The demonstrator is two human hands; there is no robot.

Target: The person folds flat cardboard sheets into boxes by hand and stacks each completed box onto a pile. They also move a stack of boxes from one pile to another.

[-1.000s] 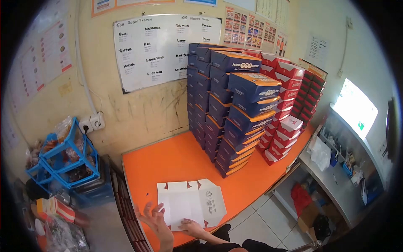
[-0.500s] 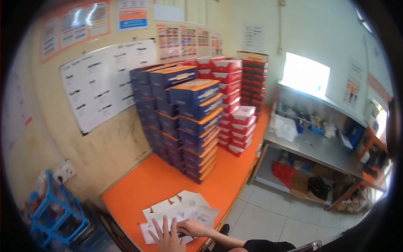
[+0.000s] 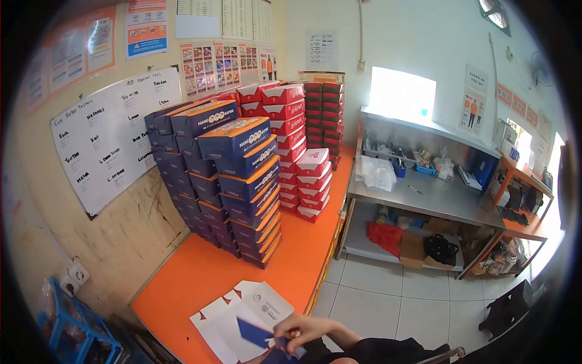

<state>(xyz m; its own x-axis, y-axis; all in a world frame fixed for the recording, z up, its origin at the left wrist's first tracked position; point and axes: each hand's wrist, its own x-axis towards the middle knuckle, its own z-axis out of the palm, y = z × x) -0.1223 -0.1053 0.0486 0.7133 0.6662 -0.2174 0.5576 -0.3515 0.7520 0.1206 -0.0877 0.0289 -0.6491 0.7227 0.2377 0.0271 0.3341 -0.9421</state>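
My right hand (image 3: 310, 329) is at the bottom centre, its fingers closed on a blue cardboard piece (image 3: 253, 332) with a flap that sticks out to the left. The lower part of this piece is cut off by the frame's bottom edge. Under and behind it, an unfolded white cardboard sheet (image 3: 235, 314) with notched edges and small printed marks lies on the orange table (image 3: 173, 298). My left hand is out of the picture.
Tall stacks of blue and orange boxes (image 3: 245, 162) rise on the table, with red and white boxes (image 3: 314, 176) and dark red boxes (image 3: 324, 115) behind. A whiteboard (image 3: 109, 139) hangs left. A steel counter (image 3: 418, 197) stands right; a blue rack (image 3: 79, 327) is at lower left.
My left hand has left the view. My right hand has moved a little right, and the blue piece is now raised above the white sheet. The view has shifted to the right.
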